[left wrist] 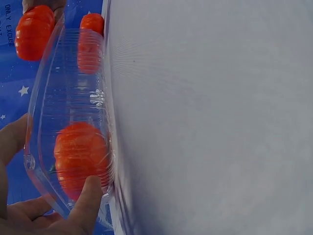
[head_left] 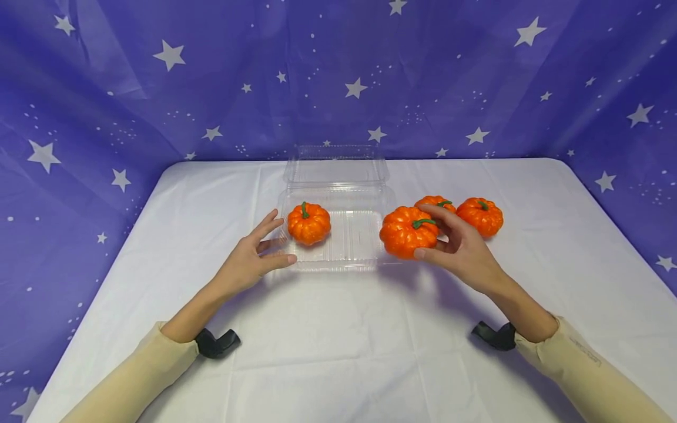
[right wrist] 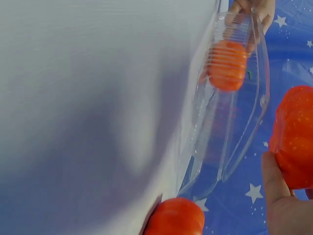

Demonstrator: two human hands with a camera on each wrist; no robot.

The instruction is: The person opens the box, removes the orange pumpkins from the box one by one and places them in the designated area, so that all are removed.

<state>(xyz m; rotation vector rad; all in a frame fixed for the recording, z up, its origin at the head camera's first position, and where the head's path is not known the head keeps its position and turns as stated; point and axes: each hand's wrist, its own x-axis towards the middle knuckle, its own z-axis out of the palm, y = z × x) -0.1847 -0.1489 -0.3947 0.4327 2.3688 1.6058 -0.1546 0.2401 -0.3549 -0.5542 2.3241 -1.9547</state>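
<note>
A clear plastic clamshell container (head_left: 349, 264) stands unfolded on the table, its lid (head_left: 338, 170) tipped back. Inside its left end sits a small orange toy pumpkin (head_left: 309, 226) with a green stem, also visible through the clear wall in the left wrist view. My left hand (head_left: 243, 261) is at the container's left end, fingers spread, with the thumb in front of the near wall. My right hand (head_left: 471, 255) grips another orange pumpkin (head_left: 404, 236) between thumb and fingers, raised over the container's right edge. In the right wrist view this pumpkin (right wrist: 296, 137) is above rim height.
Two more pumpkins rest on the white-covered table (head_left: 328, 352) to the right: one (head_left: 482, 216) in full sight, the other (head_left: 436, 202) partly hidden behind my right hand and its pumpkin. A purple star-printed curtain (head_left: 338, 70) borders the table's back and sides.
</note>
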